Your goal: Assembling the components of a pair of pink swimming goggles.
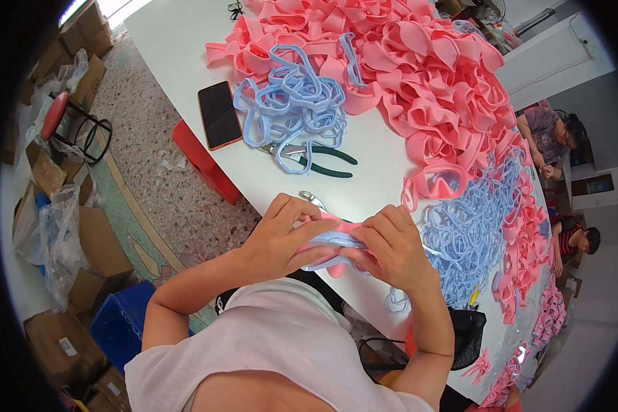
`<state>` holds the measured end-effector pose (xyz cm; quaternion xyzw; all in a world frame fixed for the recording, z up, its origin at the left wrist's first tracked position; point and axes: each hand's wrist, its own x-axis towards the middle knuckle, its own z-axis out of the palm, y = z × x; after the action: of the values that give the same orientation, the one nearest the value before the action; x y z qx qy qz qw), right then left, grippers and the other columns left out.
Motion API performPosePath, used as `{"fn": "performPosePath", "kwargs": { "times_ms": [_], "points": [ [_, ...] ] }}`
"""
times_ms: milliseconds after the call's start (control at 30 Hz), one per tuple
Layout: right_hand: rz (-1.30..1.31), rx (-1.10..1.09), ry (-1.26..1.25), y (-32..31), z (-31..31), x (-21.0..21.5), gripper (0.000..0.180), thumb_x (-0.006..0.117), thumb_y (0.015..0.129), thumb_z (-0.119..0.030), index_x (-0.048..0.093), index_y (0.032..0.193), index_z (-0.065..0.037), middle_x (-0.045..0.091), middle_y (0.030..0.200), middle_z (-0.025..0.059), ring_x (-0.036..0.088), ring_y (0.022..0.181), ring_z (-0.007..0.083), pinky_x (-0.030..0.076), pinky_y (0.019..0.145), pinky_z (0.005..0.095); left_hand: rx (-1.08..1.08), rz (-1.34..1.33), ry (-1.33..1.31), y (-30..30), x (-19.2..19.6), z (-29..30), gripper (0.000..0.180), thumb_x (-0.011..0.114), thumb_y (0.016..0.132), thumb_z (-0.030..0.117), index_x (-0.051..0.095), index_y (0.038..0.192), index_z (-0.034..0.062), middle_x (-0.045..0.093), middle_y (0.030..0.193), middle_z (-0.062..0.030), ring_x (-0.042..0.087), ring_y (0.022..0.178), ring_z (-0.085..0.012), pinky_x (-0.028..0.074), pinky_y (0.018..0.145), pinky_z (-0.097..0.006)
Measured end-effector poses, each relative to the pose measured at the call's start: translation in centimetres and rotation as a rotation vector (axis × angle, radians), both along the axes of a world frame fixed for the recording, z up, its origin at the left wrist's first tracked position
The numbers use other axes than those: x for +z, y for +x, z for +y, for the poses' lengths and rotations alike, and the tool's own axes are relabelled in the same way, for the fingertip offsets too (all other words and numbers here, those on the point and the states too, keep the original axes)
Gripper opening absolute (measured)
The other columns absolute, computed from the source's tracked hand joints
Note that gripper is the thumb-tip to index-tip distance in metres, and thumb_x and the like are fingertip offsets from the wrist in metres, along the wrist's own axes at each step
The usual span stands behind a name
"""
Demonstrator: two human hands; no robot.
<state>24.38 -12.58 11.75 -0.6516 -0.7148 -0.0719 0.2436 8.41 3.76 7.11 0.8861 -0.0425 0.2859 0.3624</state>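
- Left hand (275,237): its grip pinches the left end of a soft pink piece (344,226) and the pale blue strip (338,238) lying along it, thumb below, fingers above.
- Right hand (396,248): its grip pinches the right end of the same 2 things, close to the left hand.
- The pink piece and strip are held in front of the person's torso, at the near edge of the white surface (271,182).
- Just beyond the hands lies a silver metal tool (314,200), partly hidden.
- Farther back, a loose blue bundle (295,103) partly overlaps green-handled pliers (333,152), near a dark-screened phone (220,115).
- A large pink heap (432,82) covers the far side; right of the hands spreads a blue tangle (467,226).
- 2 other people sit at the right.
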Motion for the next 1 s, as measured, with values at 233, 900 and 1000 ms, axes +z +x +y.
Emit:
{"fn": "performPosePath", "kwargs": {
  "times_ms": [233, 900, 1000],
  "points": [
    [0.025, 0.049, -0.041, -0.1, 0.5, -0.8, 0.031, 0.075, 0.074, -0.027, 0.061, 0.088, -0.003, 0.053, 0.080, 0.0057, 0.049, 0.073, 0.0228, 0.038, 0.063, 0.0345, -0.069, 0.065, -0.182, 0.4, -0.8, -0.5, 0.029, 0.073, 0.080, 0.013, 0.067, 0.107, 0.0027, 0.050, 0.091, -0.0082, 0.043, 0.088, -0.0248, 0.040, 0.078, -0.035],
    [0.376, 0.134, -0.121, 0.6, 1.0, -5.1, 0.023, 0.072, 0.078, -0.014, 0.057, 0.090, -0.002, 0.048, 0.082, 0.0112, 0.044, 0.074, 0.0291, 0.037, 0.067, 0.0393, -0.128, -0.060, -0.251, 0.4, -5.9, 1.1, 0.027, 0.075, 0.076, 0.012, 0.070, 0.100, 0.0028, 0.050, 0.087, -0.0069, 0.045, 0.083, -0.0244, 0.039, 0.074, -0.034],
    [0.337, 0.104, -0.160, 0.7, 1.4, -4.9, 0.024, 0.071, 0.079, -0.017, 0.059, 0.094, -0.002, 0.050, 0.084, 0.0118, 0.047, 0.078, 0.0295, 0.038, 0.069, 0.0386, -0.048, 0.007, -0.189, -0.4, -5.5, 1.5, 0.028, 0.076, 0.074, 0.013, 0.071, 0.101, 0.0039, 0.051, 0.086, -0.0070, 0.046, 0.083, -0.0243, 0.040, 0.075, -0.035]
  ]
}}
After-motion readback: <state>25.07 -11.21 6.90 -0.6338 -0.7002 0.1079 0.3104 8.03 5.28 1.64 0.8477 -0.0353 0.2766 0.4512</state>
